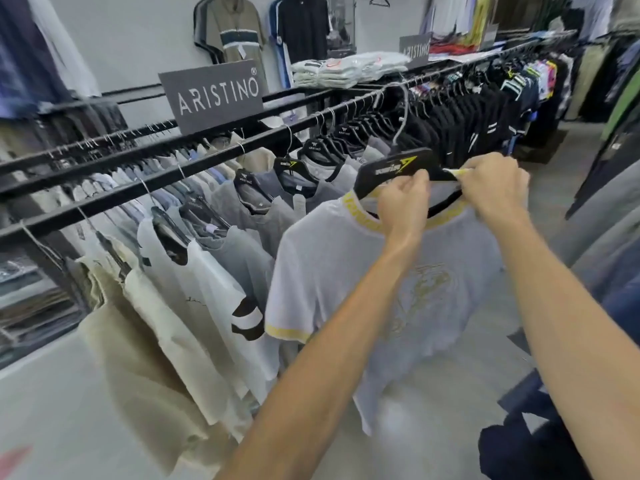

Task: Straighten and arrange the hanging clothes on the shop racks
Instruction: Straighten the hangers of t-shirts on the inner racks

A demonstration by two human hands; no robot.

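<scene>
R hand [495, 190], L hand [403, 199]: collar [360, 214], prob.

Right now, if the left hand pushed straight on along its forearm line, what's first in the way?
The black hanger that the left hand grips; beyond it, likely the hanging black shirts, though depth is unclear.
</scene>
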